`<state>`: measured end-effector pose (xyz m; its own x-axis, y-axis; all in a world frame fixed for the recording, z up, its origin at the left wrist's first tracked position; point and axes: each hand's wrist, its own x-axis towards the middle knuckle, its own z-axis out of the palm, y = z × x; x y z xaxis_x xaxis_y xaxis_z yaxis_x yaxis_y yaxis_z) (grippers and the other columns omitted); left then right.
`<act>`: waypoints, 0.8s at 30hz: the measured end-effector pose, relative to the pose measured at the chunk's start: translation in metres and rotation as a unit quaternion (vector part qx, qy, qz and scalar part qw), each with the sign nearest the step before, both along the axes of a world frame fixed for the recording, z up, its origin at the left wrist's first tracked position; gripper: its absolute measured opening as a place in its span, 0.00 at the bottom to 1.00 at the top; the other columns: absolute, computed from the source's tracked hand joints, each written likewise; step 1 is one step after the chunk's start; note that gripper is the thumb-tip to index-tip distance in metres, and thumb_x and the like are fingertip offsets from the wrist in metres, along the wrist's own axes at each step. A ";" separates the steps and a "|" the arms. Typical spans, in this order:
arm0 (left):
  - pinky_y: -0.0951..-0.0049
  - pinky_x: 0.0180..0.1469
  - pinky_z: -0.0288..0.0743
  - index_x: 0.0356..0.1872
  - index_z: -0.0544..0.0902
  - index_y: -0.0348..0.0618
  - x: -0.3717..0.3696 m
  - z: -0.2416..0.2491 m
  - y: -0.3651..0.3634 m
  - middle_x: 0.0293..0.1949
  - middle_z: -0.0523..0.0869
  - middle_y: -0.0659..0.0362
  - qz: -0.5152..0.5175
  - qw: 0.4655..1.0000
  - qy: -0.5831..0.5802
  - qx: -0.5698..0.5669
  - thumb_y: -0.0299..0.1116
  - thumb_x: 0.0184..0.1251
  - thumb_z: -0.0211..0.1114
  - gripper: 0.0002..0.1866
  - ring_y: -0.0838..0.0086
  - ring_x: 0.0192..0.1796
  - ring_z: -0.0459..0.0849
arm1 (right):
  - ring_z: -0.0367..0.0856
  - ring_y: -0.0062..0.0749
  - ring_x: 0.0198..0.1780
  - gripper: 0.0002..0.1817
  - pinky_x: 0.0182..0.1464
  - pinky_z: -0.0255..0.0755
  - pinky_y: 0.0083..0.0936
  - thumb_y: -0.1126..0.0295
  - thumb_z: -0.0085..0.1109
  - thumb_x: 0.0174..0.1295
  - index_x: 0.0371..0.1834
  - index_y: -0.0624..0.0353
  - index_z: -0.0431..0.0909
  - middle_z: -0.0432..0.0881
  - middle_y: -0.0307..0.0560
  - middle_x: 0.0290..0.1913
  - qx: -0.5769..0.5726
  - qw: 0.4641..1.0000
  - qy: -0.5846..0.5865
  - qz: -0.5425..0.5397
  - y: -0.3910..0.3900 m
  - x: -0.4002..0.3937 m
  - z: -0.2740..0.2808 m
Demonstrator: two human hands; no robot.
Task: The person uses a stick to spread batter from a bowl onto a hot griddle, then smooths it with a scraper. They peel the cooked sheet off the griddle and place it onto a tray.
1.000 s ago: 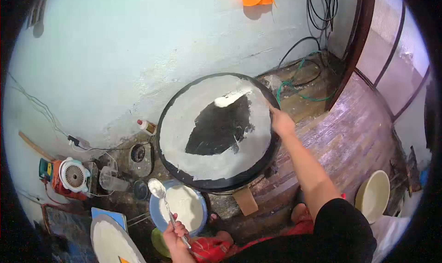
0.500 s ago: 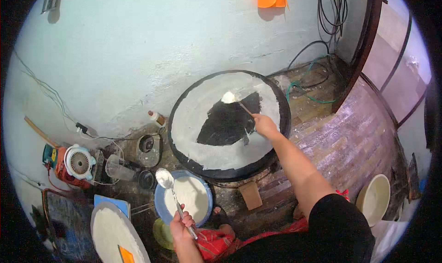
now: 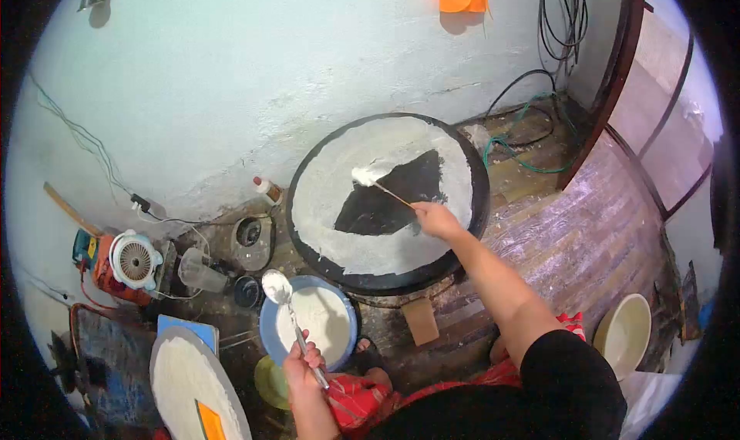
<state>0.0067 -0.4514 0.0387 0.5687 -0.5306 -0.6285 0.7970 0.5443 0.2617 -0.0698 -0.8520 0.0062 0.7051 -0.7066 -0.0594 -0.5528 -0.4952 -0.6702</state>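
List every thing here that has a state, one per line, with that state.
Griddle: mostly coated with white batter, a dark patch bare in the middle.
Spreader: in the right hand, tip on the batter.
Ladle: in the left hand, bowl coated white.
Blue bowl: holds batter.
Cream bowl: looks empty.

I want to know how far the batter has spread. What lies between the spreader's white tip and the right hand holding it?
In the head view, bare dark griddle lies under the thin stick from the spreader tip to the right hand; white batter rings it.
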 end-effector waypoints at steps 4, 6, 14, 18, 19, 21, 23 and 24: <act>0.81 0.15 0.59 0.44 0.70 0.38 -0.006 0.005 -0.003 0.21 0.68 0.59 0.011 1.000 -0.009 0.018 0.35 0.64 0.44 0.13 0.79 0.16 0.63 | 0.74 0.46 0.44 0.16 0.46 0.68 0.34 0.63 0.43 0.57 0.47 0.48 0.74 0.77 0.52 0.42 -0.005 0.998 -0.017 -0.056 -0.009 0.015 0.002; 0.81 0.15 0.59 0.44 0.70 0.38 -0.005 0.004 -0.001 0.21 0.68 0.59 0.010 1.000 -0.008 0.015 0.35 0.64 0.44 0.13 0.79 0.16 0.63 | 0.76 0.45 0.42 0.15 0.44 0.69 0.37 0.63 0.43 0.57 0.46 0.44 0.75 0.78 0.49 0.40 -0.015 1.000 -0.005 -0.026 -0.005 0.020 -0.010; 0.80 0.16 0.60 0.44 0.69 0.38 -0.003 -0.004 0.003 0.22 0.68 0.59 0.007 0.999 -0.031 0.008 0.36 0.65 0.44 0.14 0.78 0.17 0.64 | 0.74 0.45 0.45 0.16 0.46 0.68 0.36 0.60 0.39 0.58 0.47 0.43 0.74 0.77 0.49 0.42 -0.007 0.997 0.031 -0.076 -0.011 -0.029 0.019; 0.80 0.16 0.60 0.45 0.68 0.38 -0.003 -0.002 0.001 0.23 0.69 0.59 -0.005 0.998 -0.054 0.024 0.37 0.66 0.43 0.14 0.78 0.18 0.64 | 0.74 0.44 0.46 0.16 0.47 0.67 0.37 0.60 0.38 0.60 0.47 0.42 0.74 0.77 0.49 0.44 0.007 1.000 0.001 0.016 0.007 -0.005 -0.022; 0.81 0.16 0.60 0.45 0.68 0.39 -0.002 0.000 0.001 0.23 0.69 0.58 -0.008 0.999 -0.038 0.013 0.37 0.66 0.43 0.14 0.78 0.18 0.64 | 0.74 0.44 0.46 0.16 0.47 0.67 0.37 0.60 0.38 0.60 0.47 0.42 0.74 0.77 0.49 0.44 0.008 1.000 0.001 0.019 0.010 0.000 -0.024; 0.81 0.16 0.60 0.45 0.68 0.39 -0.004 0.001 0.002 0.23 0.69 0.58 -0.009 1.000 -0.018 0.005 0.36 0.66 0.42 0.14 0.78 0.18 0.64 | 0.74 0.43 0.46 0.15 0.48 0.67 0.35 0.60 0.40 0.59 0.46 0.42 0.74 0.77 0.47 0.44 -0.003 0.995 0.005 0.100 0.015 0.005 -0.033; 0.81 0.16 0.60 0.45 0.69 0.39 -0.005 0.001 0.001 0.24 0.69 0.58 -0.002 1.000 -0.011 -0.023 0.37 0.66 0.42 0.14 0.79 0.18 0.64 | 0.74 0.42 0.45 0.14 0.47 0.68 0.34 0.61 0.44 0.57 0.46 0.41 0.75 0.77 0.47 0.43 -0.006 0.992 0.027 0.121 0.021 -0.010 0.008; 0.81 0.16 0.60 0.44 0.69 0.39 -0.004 0.000 0.002 0.23 0.68 0.58 -0.002 1.000 -0.011 -0.003 0.37 0.66 0.43 0.14 0.79 0.17 0.63 | 0.75 0.42 0.45 0.14 0.46 0.69 0.34 0.61 0.44 0.57 0.46 0.40 0.75 0.78 0.46 0.43 -0.032 0.987 0.058 0.147 0.018 -0.019 0.020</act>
<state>0.0027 -0.4491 0.0389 0.5803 -0.5368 -0.6125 0.7932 0.5428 0.2758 -0.0889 -0.8344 0.0265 0.8710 -0.4781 -0.1134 -0.4505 -0.6850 -0.5726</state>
